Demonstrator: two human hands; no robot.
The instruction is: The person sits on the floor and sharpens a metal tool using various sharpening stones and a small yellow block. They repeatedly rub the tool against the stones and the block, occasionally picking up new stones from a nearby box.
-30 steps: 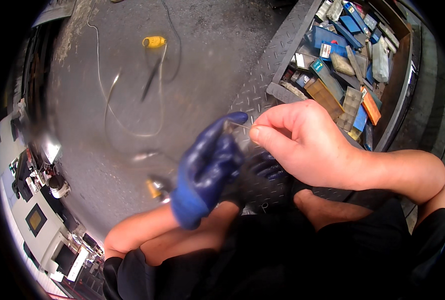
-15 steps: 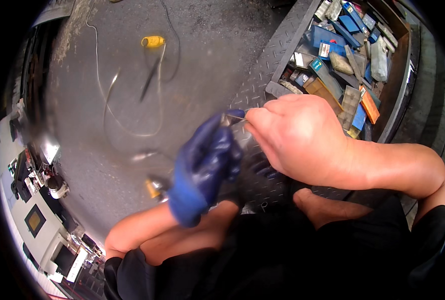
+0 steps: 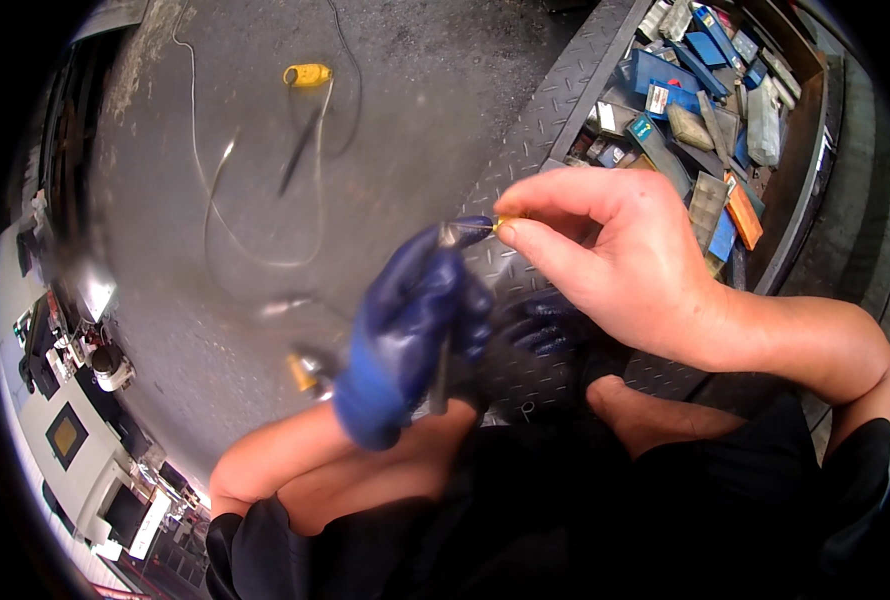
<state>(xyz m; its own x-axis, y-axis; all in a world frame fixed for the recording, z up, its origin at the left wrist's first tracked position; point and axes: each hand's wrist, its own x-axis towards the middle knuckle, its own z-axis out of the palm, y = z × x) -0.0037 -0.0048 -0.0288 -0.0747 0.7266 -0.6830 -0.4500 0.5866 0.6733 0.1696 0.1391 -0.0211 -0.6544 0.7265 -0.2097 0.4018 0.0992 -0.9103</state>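
Note:
My left hand [image 3: 410,310], in a dark blue coated glove, is closed around a grey metal bar [image 3: 440,378]. Its lower end sticks out below the fingers, and its silvery tip [image 3: 450,236] shows by the thumb and forefinger. Bare, my right hand [image 3: 620,250] pinches a tiny yellow-ended tool [image 3: 502,222] between thumb and forefinger. A thin metal shaft [image 3: 477,228] runs from it to the bar's tip; its exact kind is too small to tell. Beneath my right hand, a second dark blue glove [image 3: 545,325] lies on the tread-plate surface.
A metal bin [image 3: 810,150] full of plastic cases and boxes stands at the right. Ahead on the floor lie a yellow object [image 3: 308,75], a dark rod [image 3: 300,155] and a looped hose [image 3: 265,265]. Another yellow-and-metal item [image 3: 305,373] is left of my glove.
My right hand has turned, so its thumb and forefinger and the yellow end between them now show. More of the bar shows below my left hand.

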